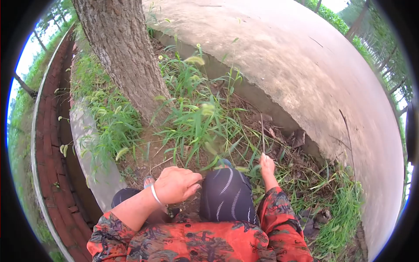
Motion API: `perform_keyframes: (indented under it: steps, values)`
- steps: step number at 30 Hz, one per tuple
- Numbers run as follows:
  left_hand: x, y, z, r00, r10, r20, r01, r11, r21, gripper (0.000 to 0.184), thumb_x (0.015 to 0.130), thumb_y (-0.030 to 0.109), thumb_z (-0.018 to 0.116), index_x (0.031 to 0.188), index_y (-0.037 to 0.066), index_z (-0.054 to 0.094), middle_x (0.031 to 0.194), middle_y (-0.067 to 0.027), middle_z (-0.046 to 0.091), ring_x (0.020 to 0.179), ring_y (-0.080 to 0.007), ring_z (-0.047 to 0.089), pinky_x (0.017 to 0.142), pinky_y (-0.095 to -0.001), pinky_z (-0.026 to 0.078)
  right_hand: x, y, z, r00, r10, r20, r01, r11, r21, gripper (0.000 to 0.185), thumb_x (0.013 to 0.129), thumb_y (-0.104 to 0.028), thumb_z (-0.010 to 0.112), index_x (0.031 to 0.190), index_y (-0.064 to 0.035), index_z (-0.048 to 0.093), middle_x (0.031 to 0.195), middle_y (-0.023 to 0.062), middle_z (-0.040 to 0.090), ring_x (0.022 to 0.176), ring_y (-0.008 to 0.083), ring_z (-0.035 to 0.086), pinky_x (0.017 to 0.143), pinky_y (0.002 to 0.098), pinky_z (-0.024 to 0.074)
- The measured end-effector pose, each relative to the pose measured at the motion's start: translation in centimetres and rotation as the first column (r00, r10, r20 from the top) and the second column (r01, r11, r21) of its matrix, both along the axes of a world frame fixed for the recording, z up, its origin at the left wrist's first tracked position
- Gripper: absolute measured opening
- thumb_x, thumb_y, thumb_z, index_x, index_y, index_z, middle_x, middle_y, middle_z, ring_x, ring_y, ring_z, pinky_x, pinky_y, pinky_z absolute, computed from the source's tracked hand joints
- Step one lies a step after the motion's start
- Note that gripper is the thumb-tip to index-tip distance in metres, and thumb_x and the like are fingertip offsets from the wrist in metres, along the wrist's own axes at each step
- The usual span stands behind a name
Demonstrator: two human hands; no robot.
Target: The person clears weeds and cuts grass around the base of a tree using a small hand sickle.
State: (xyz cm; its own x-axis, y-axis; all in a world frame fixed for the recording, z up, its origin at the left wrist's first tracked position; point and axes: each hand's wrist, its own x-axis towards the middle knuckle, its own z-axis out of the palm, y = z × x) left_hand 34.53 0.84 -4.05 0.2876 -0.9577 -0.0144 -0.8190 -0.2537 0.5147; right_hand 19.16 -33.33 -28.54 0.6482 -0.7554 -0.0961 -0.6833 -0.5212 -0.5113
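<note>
My left hand (176,185), with a silver bangle (156,195) at the wrist, is loosely closed beside my knee, and nothing shows in its fingers. Farther right, my right hand (267,166) is closed around a thin, straight stick (262,133) that points away from me. The stick's far end lies over soil and dry leaves near the concrete edge. Green grass (205,126) with bristly seed heads grows in front of both hands. Pulled-looking, flattened grass (334,227) lies to the right of my right arm.
A thick tree trunk (126,56) rises from the soil ahead. A raised concrete slab (279,56) curves along the right, with thin twigs (347,131) on it. To the left run a concrete strip (89,144) and a brick-lined channel (48,153). My knee (227,196) is between my hands.
</note>
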Motion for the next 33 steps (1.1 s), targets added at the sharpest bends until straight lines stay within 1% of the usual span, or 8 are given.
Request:
perform_keyframes:
  steps: [5, 11, 20, 24, 27, 28, 29, 33]
  values:
    - [0.0, 0.9, 0.1, 1.0, -0.008, 0.019, 0.008, 1.0, -0.026, 0.022, 0.076, 0.022, 0.059, 0.094, 0.009, 0.058, 0.071, -0.0071, 0.059, 0.069, -0.0266, 0.058, 0.062, -0.0375, 0.045, -14.5, -0.1, -5.3, 0.961, 0.217, -0.171, -0.259, 0.921, -0.29, 0.027, 0.089, -0.018, 0.035, 0.081, -0.002, 0.055, 0.072, 0.018, 0.058, 0.069, 0.0364, 0.056, 0.061, 0.0478, 0.0441]
    - [-0.3, 1.5, 0.3, 0.999, -0.038, 0.035, 0.038, 0.999, -0.01, 0.022, 0.076, 0.023, 0.06, 0.095, 0.011, 0.058, 0.07, -0.0057, 0.059, 0.068, -0.0254, 0.059, 0.061, -0.0371, 0.046, -23.9, 4.0, 1.6, 0.944, -0.147, -0.294, 0.144, 0.989, -0.033, 0.042, 0.088, -0.035, 0.04, 0.075, 0.0005, 0.058, 0.076, 0.0244, 0.058, 0.076, 0.0417, 0.055, 0.067, 0.0491, 0.0418]
    - [-0.3, 0.8, -0.5, 0.997, -0.072, 0.026, 0.071, 0.996, 0.048, 0.024, 0.077, 0.022, 0.059, 0.096, 0.009, 0.057, 0.074, -0.0066, 0.06, 0.07, -0.0257, 0.06, 0.063, -0.0377, 0.046, -3.5, 3.3, 4.1, 0.972, -0.023, 0.232, 0.01, 0.998, 0.056, 0.029, 0.086, -0.029, 0.046, 0.083, -0.0024, 0.056, 0.066, 0.0185, 0.056, 0.059, 0.0318, 0.055, 0.056, 0.0406, 0.0416]
    - [-0.4, 0.3, -0.6, 0.998, -0.059, 0.018, 0.058, 0.995, 0.081, 0.025, 0.077, 0.023, 0.059, 0.097, 0.009, 0.057, 0.074, -0.0066, 0.06, 0.071, -0.0262, 0.06, 0.064, -0.038, 0.046, 4.6, 3.5, 2.7, 0.958, -0.184, 0.22, -0.003, 0.761, 0.649, 0.03, 0.085, -0.032, 0.049, 0.085, -0.0018, 0.055, 0.068, 0.0175, 0.058, 0.063, 0.0311, 0.057, 0.059, 0.0396, 0.0442]
    - [-0.3, 0.2, -1.1, 0.998, -0.067, 0.014, 0.066, 0.994, 0.089, 0.025, 0.076, 0.023, 0.059, 0.097, 0.009, 0.056, 0.075, -0.0069, 0.06, 0.072, -0.0264, 0.06, 0.064, -0.0385, 0.046, 4.1, 4.0, -10.0, 0.989, -0.135, 0.067, 0.086, 0.871, 0.484, 0.038, 0.083, -0.037, 0.05, 0.083, 0.001, 0.053, 0.071, 0.0216, 0.058, 0.069, 0.0371, 0.057, 0.063, 0.0421, 0.0457]
    - [-0.3, 0.2, -1.1, 0.998, -0.061, 0.016, 0.06, 0.994, 0.089, 0.025, 0.076, 0.023, 0.059, 0.097, 0.009, 0.056, 0.075, -0.0069, 0.06, 0.072, -0.0264, 0.06, 0.064, -0.0385, 0.046, 4.0, 7.0, -1.3, 0.981, -0.191, -0.022, 0.155, 0.716, 0.681, 0.044, 0.083, -0.041, 0.047, 0.084, 0.0017, 0.055, 0.083, 0.0283, 0.057, 0.081, 0.0455, 0.054, 0.07, 0.0464, 0.0438]
    - [-0.3, 0.3, -1.0, 0.998, -0.066, 0.008, 0.064, 0.991, 0.117, 0.026, 0.076, 0.023, 0.059, 0.098, 0.009, 0.056, 0.075, -0.007, 0.06, 0.072, -0.0267, 0.06, 0.064, -0.0386, 0.046, 2.9, 7.9, -2.8, 0.997, -0.075, 0.009, 0.068, 0.945, 0.321, 0.049, 0.083, -0.045, 0.045, 0.086, 0.0028, 0.056, 0.088, 0.0308, 0.056, 0.087, 0.047, 0.053, 0.074, 0.0476, 0.0424]
    - [0.2, 0.5, -1.1, 0.998, -0.057, 0.009, 0.056, 0.992, 0.111, 0.027, 0.077, 0.024, 0.059, 0.099, 0.01, 0.056, 0.075, -0.0076, 0.06, 0.071, -0.0275, 0.06, 0.062, -0.0387, 0.046, 3.3, 6.9, -2.2, 0.99, -0.115, 0.082, 0.085, 0.948, 0.307, 0.043, 0.083, -0.04, 0.049, 0.086, 0.0025, 0.057, 0.082, 0.0274, 0.059, 0.082, 0.0434, 0.056, 0.071, 0.0437, 0.0438]
